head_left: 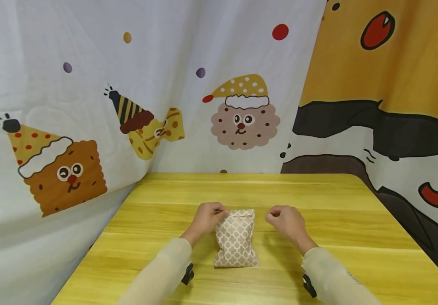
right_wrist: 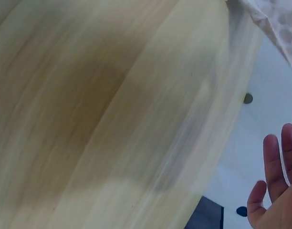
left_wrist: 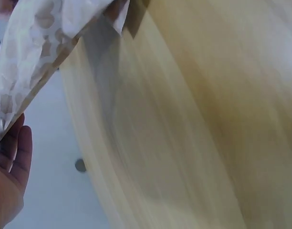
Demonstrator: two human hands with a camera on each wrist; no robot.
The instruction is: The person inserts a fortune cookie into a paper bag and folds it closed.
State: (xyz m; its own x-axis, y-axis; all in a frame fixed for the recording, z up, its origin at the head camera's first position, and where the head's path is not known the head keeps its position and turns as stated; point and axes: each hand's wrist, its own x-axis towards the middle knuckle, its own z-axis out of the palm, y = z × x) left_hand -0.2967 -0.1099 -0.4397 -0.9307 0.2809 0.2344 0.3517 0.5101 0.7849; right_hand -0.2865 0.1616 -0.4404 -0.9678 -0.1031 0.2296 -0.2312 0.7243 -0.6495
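Note:
A small beige paper bag [head_left: 235, 241] with a white lattice pattern is at the middle of the table, its top edge folded over. My left hand [head_left: 208, 221] pinches its upper left corner between thumb and fingers. In the left wrist view, the bag [left_wrist: 29, 52] slants across the upper left, with the fingers of the left hand [left_wrist: 12, 176] at its edge. To the right of the bag, apart from it, my right hand [head_left: 288, 221] hangs in the air with loosely bent fingers and holds nothing. Part of the bag [right_wrist: 279, 24] shows at the right wrist view's upper right corner.
The wood-grain table [head_left: 146, 237] reaches back to a white curtain [head_left: 180, 51] printed with cartoon snacks. A larger yellow and black cartoon print [head_left: 405, 76] covers the curtain at right. Dark wrist straps [head_left: 188, 274] show under both pale sleeves [head_left: 161, 271].

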